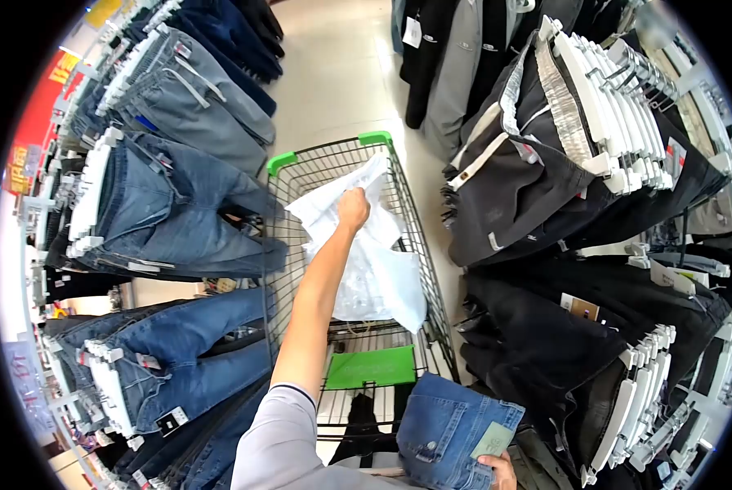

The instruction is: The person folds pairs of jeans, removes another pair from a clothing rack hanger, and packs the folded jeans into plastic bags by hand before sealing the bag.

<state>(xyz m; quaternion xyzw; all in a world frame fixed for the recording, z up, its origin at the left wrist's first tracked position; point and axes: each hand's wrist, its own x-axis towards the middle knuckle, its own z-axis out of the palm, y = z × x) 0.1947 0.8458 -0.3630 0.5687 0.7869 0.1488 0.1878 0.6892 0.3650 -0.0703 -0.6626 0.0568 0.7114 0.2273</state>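
Cart (376, 138), wire with green corners, stands on pale, glossy floor (321, 90) of a shop aisle. White bag (378, 282) lies inside it, bunched in the closed left hand (354, 208). Folded blue jeans (444, 429), at the cart's near end, are pinched along one edge by the right hand (501, 472). Racks: hanging jeans (194, 196) left, dark trousers (517, 216) right, on white hangers (580, 91).

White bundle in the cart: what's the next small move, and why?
Probably the left hand should settle the white bundle and let go: it grips the bundle's far part within the shopping cart, while the right hand is occupied with folded blue jeans.
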